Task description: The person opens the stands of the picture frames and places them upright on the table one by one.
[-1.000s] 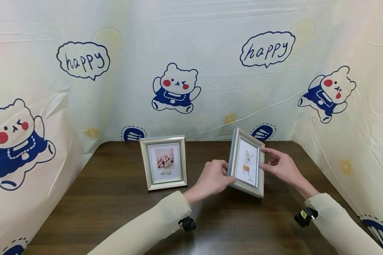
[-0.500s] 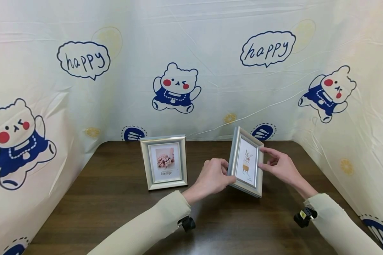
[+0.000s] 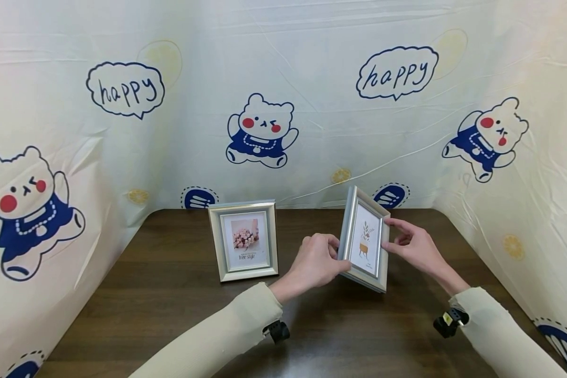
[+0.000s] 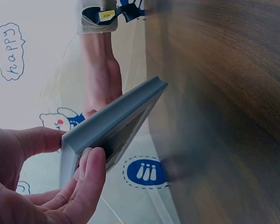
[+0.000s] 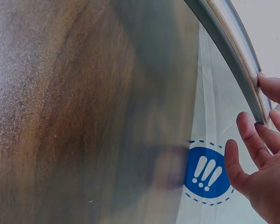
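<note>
A silvery picture frame (image 3: 368, 241) with a potted-plant print is held tilted over the right half of the table. My left hand (image 3: 315, 261) pinches its left side, thumb on the front and fingers behind. At the opposite side, my right hand (image 3: 417, 249) pinches the edge between thumb and fingers. In the left wrist view the frame (image 4: 114, 116) shows its side and part of its back, and it seems raised off the wood. The right wrist view catches only a curved-looking strip of the frame (image 5: 233, 51) near the thumb. Left of my hands, a second picture frame (image 3: 244, 241) with a pink-flower print stands upright.
The dark wooden table (image 3: 160, 310) has a pale printed curtain (image 3: 321, 131) behind it and along both sides. Dark wrist devices (image 3: 277, 332) sit on both pale sleeves.
The held picture frame has turned slightly, its right edge shifting a little left and its top a little up. Both hands keep their grip. The flower-print frame stays in place.
</note>
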